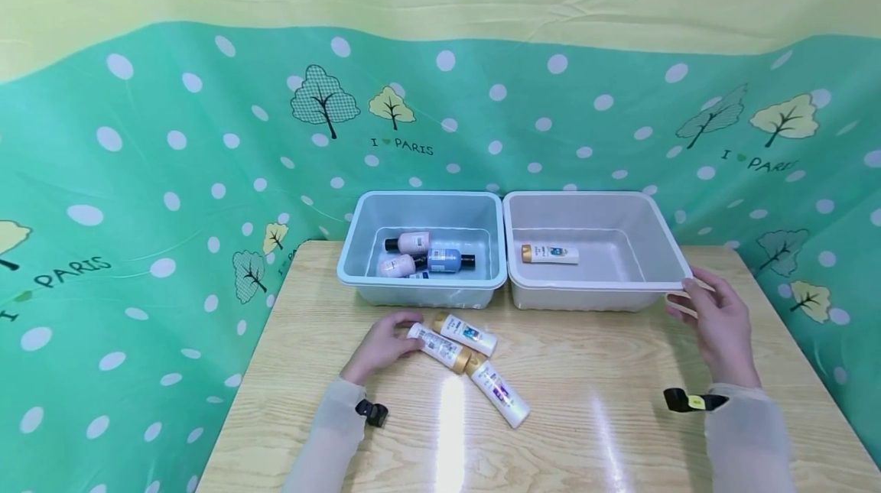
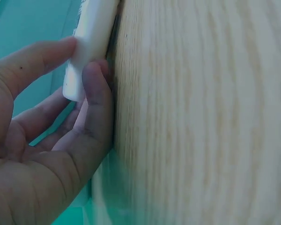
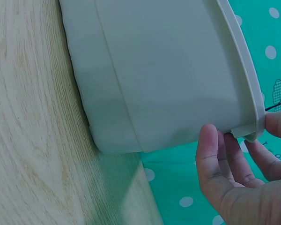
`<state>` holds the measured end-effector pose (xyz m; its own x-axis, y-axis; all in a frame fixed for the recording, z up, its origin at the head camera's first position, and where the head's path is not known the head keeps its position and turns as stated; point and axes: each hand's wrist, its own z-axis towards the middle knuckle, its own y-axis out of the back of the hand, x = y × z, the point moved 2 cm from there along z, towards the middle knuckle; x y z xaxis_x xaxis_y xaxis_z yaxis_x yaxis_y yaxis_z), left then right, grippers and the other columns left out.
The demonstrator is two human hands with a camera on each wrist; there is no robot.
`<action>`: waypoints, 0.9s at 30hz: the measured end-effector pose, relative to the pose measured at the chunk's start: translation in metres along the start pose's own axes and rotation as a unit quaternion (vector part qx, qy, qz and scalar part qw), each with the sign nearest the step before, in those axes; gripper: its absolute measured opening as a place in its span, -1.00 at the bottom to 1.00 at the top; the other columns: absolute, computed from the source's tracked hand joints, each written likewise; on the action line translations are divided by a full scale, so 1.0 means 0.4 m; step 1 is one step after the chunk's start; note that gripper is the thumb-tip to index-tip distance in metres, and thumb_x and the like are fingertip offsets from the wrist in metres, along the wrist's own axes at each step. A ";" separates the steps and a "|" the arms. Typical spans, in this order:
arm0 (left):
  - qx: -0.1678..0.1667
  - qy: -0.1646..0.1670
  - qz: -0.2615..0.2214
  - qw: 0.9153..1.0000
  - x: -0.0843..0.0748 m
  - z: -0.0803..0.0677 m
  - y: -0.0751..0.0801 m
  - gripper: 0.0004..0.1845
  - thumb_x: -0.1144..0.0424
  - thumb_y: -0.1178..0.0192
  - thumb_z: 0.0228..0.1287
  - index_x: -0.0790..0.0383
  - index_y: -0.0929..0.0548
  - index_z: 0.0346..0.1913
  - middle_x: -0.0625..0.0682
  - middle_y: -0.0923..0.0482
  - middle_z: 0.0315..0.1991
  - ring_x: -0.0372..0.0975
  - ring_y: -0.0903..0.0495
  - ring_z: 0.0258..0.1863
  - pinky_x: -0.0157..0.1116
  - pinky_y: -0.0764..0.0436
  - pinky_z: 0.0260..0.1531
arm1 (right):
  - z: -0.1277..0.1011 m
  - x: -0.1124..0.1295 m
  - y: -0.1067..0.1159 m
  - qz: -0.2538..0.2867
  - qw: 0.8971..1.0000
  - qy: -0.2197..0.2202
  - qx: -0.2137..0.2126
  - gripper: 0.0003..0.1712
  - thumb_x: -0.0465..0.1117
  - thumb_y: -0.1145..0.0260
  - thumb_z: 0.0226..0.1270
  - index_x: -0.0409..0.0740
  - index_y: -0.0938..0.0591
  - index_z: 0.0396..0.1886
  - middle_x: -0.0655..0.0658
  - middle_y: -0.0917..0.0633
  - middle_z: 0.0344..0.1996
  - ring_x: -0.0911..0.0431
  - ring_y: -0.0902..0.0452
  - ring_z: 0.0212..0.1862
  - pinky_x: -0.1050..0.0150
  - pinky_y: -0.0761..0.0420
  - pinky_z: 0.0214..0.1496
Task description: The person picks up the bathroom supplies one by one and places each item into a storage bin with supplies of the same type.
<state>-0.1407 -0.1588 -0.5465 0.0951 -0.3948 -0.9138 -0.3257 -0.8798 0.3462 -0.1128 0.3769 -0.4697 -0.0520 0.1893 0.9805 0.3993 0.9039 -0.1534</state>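
My left hand (image 1: pixel 384 343) pinches the end of a white bottle with a gold cap (image 1: pixel 437 346), which lies on the table. In the left wrist view, thumb and fingers stand on either side of the white bottle (image 2: pixel 90 42). Two similar bottles lie against it: one behind (image 1: pixel 469 335), another in front to the right (image 1: pixel 501 394). My right hand (image 1: pixel 723 325) grips the front right corner of the white bin (image 1: pixel 585 299). The right wrist view shows its fingers at the white bin's rim (image 3: pixel 246 70). Inside that bin lies one white tube with a gold cap (image 1: pixel 551 254).
A light blue bin (image 1: pixel 427 295) stands left of the white one, their rims side by side. It holds pink bottles (image 1: pixel 413 241) and a blue bottle (image 1: pixel 446 260) with black caps. Behind the wooden table (image 1: pixel 585 394) hangs a green dotted cloth (image 1: pixel 523 88).
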 end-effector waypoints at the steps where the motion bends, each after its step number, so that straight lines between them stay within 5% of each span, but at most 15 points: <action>1: 0.004 0.002 -0.015 1.000 0.004 -0.002 0.001 -0.49 0.42 -0.42 0.19 0.32 -0.58 0.22 0.22 -0.55 0.12 -0.12 -0.65 -0.13 -0.26 -0.73 -0.25 | 0.000 0.000 0.000 -0.001 1.000 -0.001 0.000 -0.40 -0.09 -0.35 0.42 -0.06 -0.46 0.40 -0.02 -0.54 0.01 0.12 -0.68 -0.15 0.29 -0.72 -0.20; 7: 0.024 0.029 -0.100 0.994 0.018 -0.014 0.008 -0.46 0.47 -0.40 0.19 0.38 -0.54 0.26 0.26 -0.53 0.06 -0.07 -0.67 -0.17 -0.20 -0.73 -0.18 | 0.000 -0.001 0.000 -0.012 1.000 -0.010 -0.001 -0.38 -0.06 -0.34 0.42 -0.02 -0.43 0.43 0.01 -0.52 0.02 0.12 -0.66 -0.11 0.31 -0.71 -0.20; 27: 0.020 0.038 -0.198 0.979 -0.010 -0.034 0.013 -0.45 0.49 -0.41 0.17 0.51 -0.50 0.23 0.27 -0.53 0.02 -0.02 -0.68 -0.15 -0.10 -0.69 -0.06 | -0.001 -0.003 0.000 -0.012 1.000 -0.005 0.000 -0.37 -0.05 -0.34 0.42 -0.02 -0.43 0.43 -0.01 -0.52 0.04 0.11 -0.66 -0.10 0.31 -0.71 -0.20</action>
<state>-0.1301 -0.1653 -0.5384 0.2912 -0.0458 -0.9556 -0.2858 -0.9574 -0.0412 -0.1122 0.3766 -0.4707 -0.0710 0.1723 0.9825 0.3976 0.9082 -0.1305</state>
